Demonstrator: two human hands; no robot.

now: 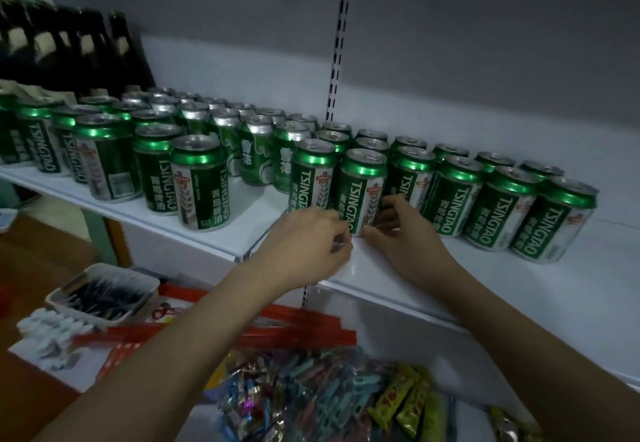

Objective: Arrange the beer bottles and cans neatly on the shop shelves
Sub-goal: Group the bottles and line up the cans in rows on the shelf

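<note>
Several green Tsingtao beer cans stand in rows on a white shelf (460, 268). One front-row beer can (363, 185) stands upright between my two hands. My left hand (308, 241) has its fingers curled against the can's lower left side. My right hand (405, 234) grips its lower right side, thumb at the base and fingers bent round the wall. A can (311, 171) stands directly to its left and another (408, 175) to its right. Dark beer bottles (69, 43) stand at the far left, behind the cans.
More cans (201, 185) stand in looser rows on the left shelf section. A slotted upright (337, 43) divides the back panel. Below lie a bag of coloured clips (311, 389), red packs (277, 334) and a tray of dark items (104, 292).
</note>
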